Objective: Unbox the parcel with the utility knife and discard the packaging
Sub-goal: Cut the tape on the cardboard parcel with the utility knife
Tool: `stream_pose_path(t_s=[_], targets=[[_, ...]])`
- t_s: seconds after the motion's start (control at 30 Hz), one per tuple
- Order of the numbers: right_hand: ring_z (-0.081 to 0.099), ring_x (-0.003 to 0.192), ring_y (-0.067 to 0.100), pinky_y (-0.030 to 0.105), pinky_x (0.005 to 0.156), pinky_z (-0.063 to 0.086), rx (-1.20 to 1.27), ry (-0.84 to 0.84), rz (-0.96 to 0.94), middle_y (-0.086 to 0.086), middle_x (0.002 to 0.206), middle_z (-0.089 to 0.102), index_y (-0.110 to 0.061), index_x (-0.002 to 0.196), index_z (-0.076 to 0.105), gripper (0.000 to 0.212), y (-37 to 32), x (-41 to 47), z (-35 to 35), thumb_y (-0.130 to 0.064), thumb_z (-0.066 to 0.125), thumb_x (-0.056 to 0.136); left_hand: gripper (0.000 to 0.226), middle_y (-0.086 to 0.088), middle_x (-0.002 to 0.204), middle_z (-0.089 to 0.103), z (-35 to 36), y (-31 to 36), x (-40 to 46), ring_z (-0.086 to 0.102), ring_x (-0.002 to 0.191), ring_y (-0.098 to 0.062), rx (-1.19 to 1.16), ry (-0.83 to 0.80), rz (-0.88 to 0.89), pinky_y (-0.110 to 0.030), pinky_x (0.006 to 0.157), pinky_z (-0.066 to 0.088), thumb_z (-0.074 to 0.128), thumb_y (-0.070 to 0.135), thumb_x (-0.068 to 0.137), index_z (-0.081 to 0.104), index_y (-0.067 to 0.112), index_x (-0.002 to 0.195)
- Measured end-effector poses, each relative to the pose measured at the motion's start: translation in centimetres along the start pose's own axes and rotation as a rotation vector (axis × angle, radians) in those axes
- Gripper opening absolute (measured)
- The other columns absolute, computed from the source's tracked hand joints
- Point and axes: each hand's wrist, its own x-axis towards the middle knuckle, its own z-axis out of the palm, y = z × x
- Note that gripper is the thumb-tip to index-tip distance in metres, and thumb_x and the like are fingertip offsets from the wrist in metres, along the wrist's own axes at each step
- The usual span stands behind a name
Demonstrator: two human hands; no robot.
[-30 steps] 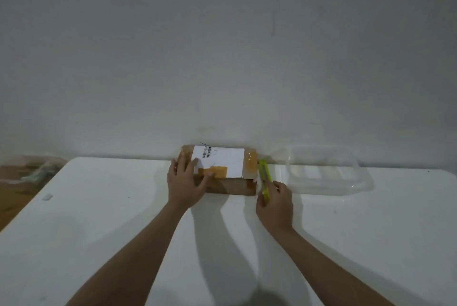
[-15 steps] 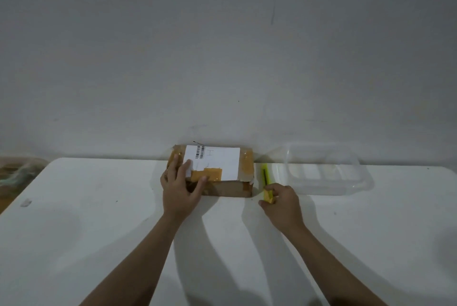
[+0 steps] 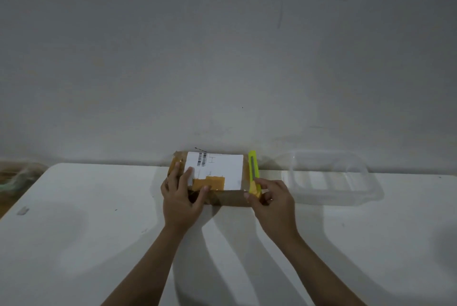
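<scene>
A brown taped cardboard parcel [image 3: 230, 197] with a white shipping label [image 3: 220, 169] lies on the white table [image 3: 86, 244] against the wall. My left hand [image 3: 181, 198] rests on the parcel's near left corner, fingers spread over the top and thumb on the brown tape. My right hand [image 3: 270, 200] pinches the lower end of a yellow-green utility knife [image 3: 254, 173]. The knife stands raised along the parcel's right edge, pointing away from me.
A clear plastic container [image 3: 331, 177] sits on the table right of the parcel, close to the wall. A small scrap [image 3: 22, 211] lies near the table's left edge. Blurred clutter [image 3: 17, 177] shows beyond that edge.
My right hand has lifted the knife off the table and brought it up against the parcel's right side. My left hand stays on the parcel.
</scene>
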Motion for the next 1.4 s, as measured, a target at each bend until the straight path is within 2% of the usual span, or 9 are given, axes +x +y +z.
stream_pose_path(t_s=[0.33,0.43,0.5,0.63,0.77,0.97,1.1,1.3,1.4], targets=[[0.052,0.094,0.022,0.004,0.078,0.036,-0.188,0.065,-0.129,0.007,0.102,0.047,-0.012,0.107,0.065,0.032,2.1,1.8,2.5,-0.028,0.066,0.079,0.063,-0.010,0.151,0.027,-0.7,0.0,0.4,0.023,0.141,-0.024,-0.070,-0.005,-0.011,-0.036,0.104,0.032,0.057,0.059,0.077,0.058,0.018,0.124],[0.046,0.118,0.020,0.015,0.093,0.042,-0.013,-0.108,0.007,0.009,0.126,0.042,-0.029,0.135,0.047,0.046,2.6,2.2,3.0,-0.032,0.057,0.091,0.064,-0.018,0.150,0.015,-1.1,0.3,0.4,0.007,0.145,-0.023,-0.208,-0.021,-0.074,-0.036,0.103,0.037,0.070,0.053,0.071,0.057,0.020,0.124],[0.037,0.132,0.012,0.029,0.104,0.040,0.049,-0.203,0.042,0.003,0.143,0.037,-0.043,0.141,0.030,0.051,3.0,2.1,3.3,-0.037,0.049,0.094,0.066,-0.015,0.143,0.024,-1.7,0.7,0.5,0.026,0.137,-0.018,-0.271,-0.056,-0.128,-0.028,0.099,0.045,0.079,0.046,0.068,0.055,0.023,0.126],[0.025,0.139,0.001,0.007,0.100,0.027,0.083,-0.216,0.024,-0.007,0.154,0.027,-0.036,0.142,0.032,0.049,2.7,2.0,3.4,-0.033,0.047,0.096,0.069,-0.010,0.126,0.034,-2.2,1.4,0.8,0.044,0.111,-0.013,-0.273,-0.074,-0.206,0.001,0.077,0.042,0.083,0.036,0.064,0.056,0.021,0.126],[0.029,0.136,-0.001,-0.006,0.092,0.024,0.052,-0.195,0.014,-0.009,0.149,0.034,-0.037,0.139,0.039,0.047,2.2,1.5,2.3,-0.029,0.051,0.095,0.076,-0.008,0.126,0.033,-2.8,2.8,-0.4,0.046,0.117,-0.024,-0.257,-0.051,-0.217,-0.026,0.086,0.051,0.078,0.052,0.058,0.057,0.024,0.125],[0.028,0.141,0.012,0.028,0.107,0.038,0.003,-0.203,-0.038,-0.013,0.148,0.034,-0.031,0.141,0.041,0.049,0.4,-2.1,-1.9,-0.030,0.054,0.093,0.075,-0.008,0.128,0.034,-5.3,5.9,-4.3,0.041,0.116,-0.017,-0.258,-0.028,-0.170,-0.023,0.088,0.047,0.075,0.054,0.058,0.056,0.023,0.125],[0.053,0.116,0.003,0.010,0.082,0.049,-0.011,-0.237,-0.005,-0.009,0.133,0.050,-0.036,0.137,0.042,0.048,-0.6,-5.4,-3.6,-0.030,0.056,0.091,0.075,0.000,0.130,0.031,-6.9,6.5,-7.6,0.040,0.119,-0.016,-0.274,-0.077,-0.205,-0.027,0.088,0.050,0.072,0.056,0.059,0.054,0.027,0.125],[0.041,0.126,-0.005,0.009,0.094,0.041,-0.053,-0.276,0.050,-0.004,0.138,0.048,-0.047,0.125,0.049,0.047,0.3,-7.9,-4.2,-0.032,0.067,0.084,0.068,-0.003,0.128,0.032,-7.7,6.6,-10.9,0.039,0.119,-0.016,-0.264,-0.121,-0.225,0.005,0.079,0.035,0.077,0.043,0.062,0.052,0.032,0.124],[0.031,0.138,0.011,0.027,0.100,0.040,-0.139,-0.269,0.136,-0.002,0.144,0.041,-0.039,0.124,0.056,0.047,0.0,-7.5,-4.7,-0.037,0.071,0.080,0.069,-0.012,0.139,0.033,-7.8,6.4,-10.7,0.031,0.133,-0.029,-0.147,-0.150,-0.214,-0.031,0.101,0.042,0.070,0.067,0.063,0.052,0.039,0.124]])
